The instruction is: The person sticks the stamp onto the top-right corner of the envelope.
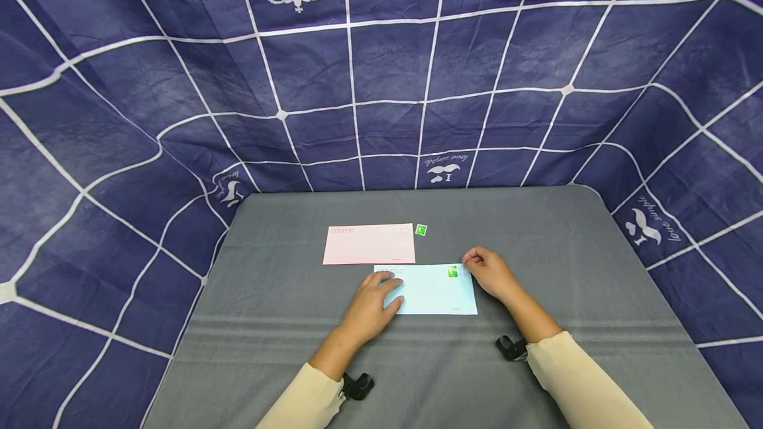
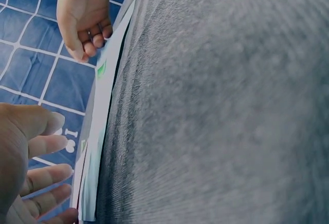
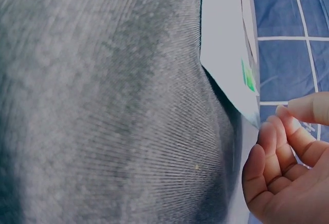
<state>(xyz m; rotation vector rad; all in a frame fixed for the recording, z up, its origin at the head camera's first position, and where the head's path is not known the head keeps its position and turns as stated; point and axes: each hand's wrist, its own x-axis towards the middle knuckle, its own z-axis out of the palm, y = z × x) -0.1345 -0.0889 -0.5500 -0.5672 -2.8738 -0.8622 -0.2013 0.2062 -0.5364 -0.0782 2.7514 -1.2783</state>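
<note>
A pale blue envelope (image 1: 426,296) lies on the grey cloth, with a green stamp (image 1: 453,271) near its upper right corner. At its left end my left hand (image 1: 372,303) has spread, relaxed fingers over the envelope and holds nothing. My right hand (image 1: 489,273) is at the upper right corner, just right of the stamp. Its fingers are loosely bent, and the thumb tip is close to the index fingertip. In the right wrist view, the corner of the envelope (image 3: 223,44) meets the bent fingers (image 3: 267,142); nothing shows between thumb and index finger.
A pink envelope (image 1: 369,245) lies behind the blue one, to the left. Beside its upper right corner is another green stamp (image 1: 421,230). The grey table cloth (image 1: 286,243) reaches back to a dark blue curtain (image 1: 387,71) with white lines.
</note>
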